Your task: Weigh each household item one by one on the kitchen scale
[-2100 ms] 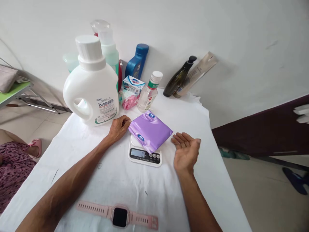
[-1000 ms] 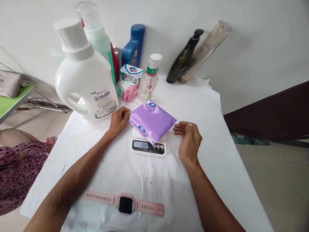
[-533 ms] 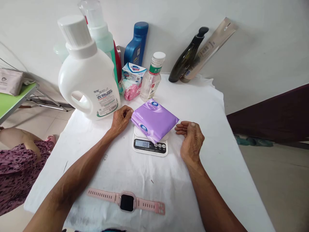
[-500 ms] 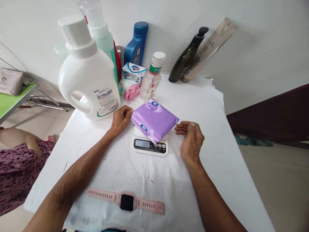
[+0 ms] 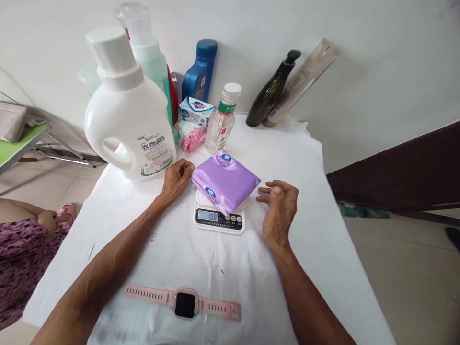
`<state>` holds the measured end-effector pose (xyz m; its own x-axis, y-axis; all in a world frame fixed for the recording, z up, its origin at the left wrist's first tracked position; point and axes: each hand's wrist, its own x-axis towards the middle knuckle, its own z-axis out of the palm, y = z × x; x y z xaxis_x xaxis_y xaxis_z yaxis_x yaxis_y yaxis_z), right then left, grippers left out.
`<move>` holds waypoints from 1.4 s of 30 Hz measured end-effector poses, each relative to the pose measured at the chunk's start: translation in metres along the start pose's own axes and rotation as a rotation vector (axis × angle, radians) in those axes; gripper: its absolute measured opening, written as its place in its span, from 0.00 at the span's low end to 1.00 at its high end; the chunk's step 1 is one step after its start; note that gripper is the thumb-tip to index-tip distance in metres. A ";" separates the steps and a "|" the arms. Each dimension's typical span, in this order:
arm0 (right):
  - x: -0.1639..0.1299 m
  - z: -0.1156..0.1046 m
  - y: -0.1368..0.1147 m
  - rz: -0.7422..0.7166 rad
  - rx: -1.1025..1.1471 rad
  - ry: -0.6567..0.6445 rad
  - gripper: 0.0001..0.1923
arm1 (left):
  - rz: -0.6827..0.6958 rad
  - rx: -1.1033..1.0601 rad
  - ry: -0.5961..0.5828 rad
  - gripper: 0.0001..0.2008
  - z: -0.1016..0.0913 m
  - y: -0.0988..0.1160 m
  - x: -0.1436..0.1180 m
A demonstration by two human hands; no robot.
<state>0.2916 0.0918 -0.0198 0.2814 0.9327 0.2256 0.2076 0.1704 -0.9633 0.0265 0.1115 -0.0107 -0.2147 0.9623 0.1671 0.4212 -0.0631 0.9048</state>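
While the purple pack [image 5: 225, 180] is sitting on the small white scale [image 5: 219, 218] near the middle of the table [image 5: 323, 249], the left hand [image 5: 176, 179] is resting curled up against the pack's left edge, fingers [image 5: 187, 168] tucked in loosely, looks like they're touching it but not really gripping. The right hand [image 5: 279, 208] is hovering just off the pack's right corner, fingers [image 5: 266, 190] spread a bit and holding nothing. Compared to half a second ago, that right hand is lifting slightly and its fingers are opening out; the pack isn't moving. A big white detergent jug [image 5: 127, 120] is standing toward the table's far left corner, and a pink watch [image 5: 183, 303] is lying along the near edge.
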 end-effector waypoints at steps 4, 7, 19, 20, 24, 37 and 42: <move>-0.007 -0.003 -0.036 -0.196 -0.111 -0.241 0.45 | -0.007 -0.007 0.007 0.12 0.000 0.001 -0.001; -0.011 0.006 -0.070 -0.355 -0.359 -0.444 0.62 | -0.012 -0.011 0.003 0.13 0.000 0.001 -0.001; -0.004 0.038 -0.093 -0.320 -0.778 -0.520 0.51 | -0.028 0.030 0.006 0.16 -0.004 0.004 0.000; -0.002 0.035 -0.093 -0.304 -0.755 -0.532 0.50 | -0.031 0.034 0.004 0.16 -0.004 0.004 0.000; 0.008 0.019 -0.098 -0.224 -0.624 -0.549 0.49 | -0.051 0.034 -0.004 0.16 -0.004 0.003 0.000; 0.186 -0.001 -0.033 0.221 -0.784 0.148 0.39 | -0.047 0.100 -0.014 0.17 -0.004 0.005 0.000; 0.230 0.027 -0.009 0.243 -0.783 0.226 0.39 | -0.058 0.110 -0.015 0.18 -0.003 0.005 0.001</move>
<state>0.3291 0.3133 0.0370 0.5648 0.8149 0.1299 0.6826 -0.3730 -0.6284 0.0257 0.1111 -0.0044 -0.2291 0.9673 0.1088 0.5023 0.0217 0.8644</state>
